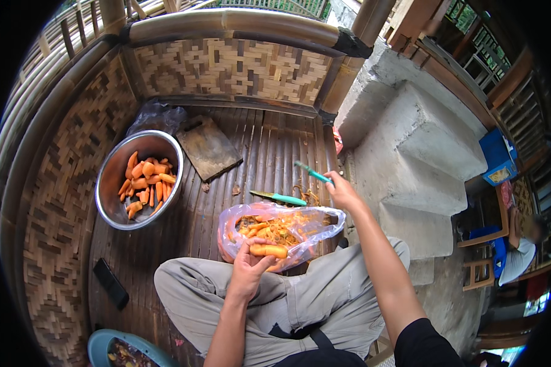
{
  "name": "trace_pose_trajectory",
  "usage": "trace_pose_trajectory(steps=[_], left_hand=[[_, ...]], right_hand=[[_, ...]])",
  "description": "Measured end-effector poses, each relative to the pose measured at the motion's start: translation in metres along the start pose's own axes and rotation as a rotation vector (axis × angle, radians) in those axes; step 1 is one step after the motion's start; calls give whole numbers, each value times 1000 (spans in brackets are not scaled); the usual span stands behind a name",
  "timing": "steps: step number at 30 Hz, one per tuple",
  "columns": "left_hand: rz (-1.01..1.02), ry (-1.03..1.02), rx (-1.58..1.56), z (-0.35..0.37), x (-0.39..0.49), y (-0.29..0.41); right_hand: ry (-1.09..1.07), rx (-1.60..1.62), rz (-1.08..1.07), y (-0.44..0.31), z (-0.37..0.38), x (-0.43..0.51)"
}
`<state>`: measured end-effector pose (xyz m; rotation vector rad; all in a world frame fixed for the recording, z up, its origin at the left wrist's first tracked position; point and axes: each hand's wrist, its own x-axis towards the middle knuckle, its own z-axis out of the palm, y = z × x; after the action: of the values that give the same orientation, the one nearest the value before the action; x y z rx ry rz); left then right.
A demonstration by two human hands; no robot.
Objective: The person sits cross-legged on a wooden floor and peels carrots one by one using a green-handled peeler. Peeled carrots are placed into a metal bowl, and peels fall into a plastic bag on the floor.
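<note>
My left hand [250,265] holds a short, thick carrot [269,251] over the near rim of a clear plastic bag [335,221]. Inside that bag lie orange peelings [294,229] and carrot pieces. Up and to the right, my right hand [343,190] grips the turquoise handle of a peeler [313,172], whose blurred head points away to the upper left. A knife with a turquoise handle [288,199] rests on the bamboo slats just beyond the bag. Left of the bag, a metal pot [102,202] contains several peeled-looking carrots [149,176].
A wooden cutting board [209,149] lies behind the pot, beside crumpled plastic [158,117]. A black phone [111,283] and a teal basin [98,346] are at lower left. Woven bamboo walls [232,69] enclose the platform. Concrete steps [422,197] rise at right; a person [519,259] sits beyond.
</note>
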<state>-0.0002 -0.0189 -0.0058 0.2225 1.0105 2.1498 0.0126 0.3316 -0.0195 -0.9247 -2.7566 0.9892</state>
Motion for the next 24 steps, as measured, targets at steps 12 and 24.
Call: trace_pose_trajectory(steps=[12, 24], left_hand=[[-119, 85, 170, -1, 4, 0], [-35, 148, 366, 16, 17, -1]], right_hand=[[-407, -7, -460, -49, 43, 33], [-326, -240, -577, -20, 86, 35]])
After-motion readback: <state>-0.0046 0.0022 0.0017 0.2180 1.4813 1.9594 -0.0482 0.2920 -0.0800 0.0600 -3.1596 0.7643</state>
